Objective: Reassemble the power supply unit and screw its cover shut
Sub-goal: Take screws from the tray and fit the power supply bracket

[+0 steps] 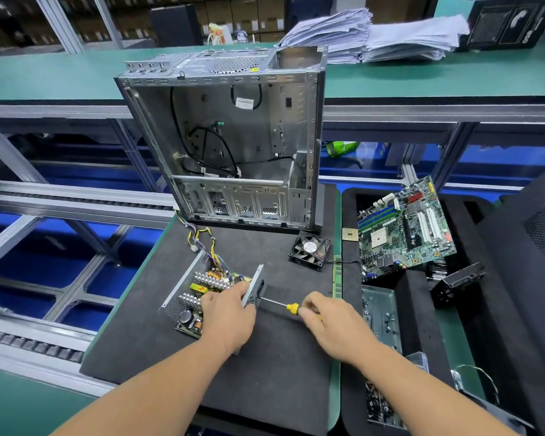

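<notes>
Lower centre of frame: left hand (226,316) grasps the open power supply unit (202,294) on the table (274,366), right hand (331,322) grasps a yellow-handled screwdriver (283,305), tip at the unit's end plate (255,289).

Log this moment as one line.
left hand: steadies power supply unit | right hand: grips screwdriver, tip at its side panel | cover: off

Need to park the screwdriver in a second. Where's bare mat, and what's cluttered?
Bare black mat lies between the forearms, toward the near edge. Another patch sits between the power supply and the loose fan. Crowded: wires by the case, and the right tray holding the motherboard.
</notes>
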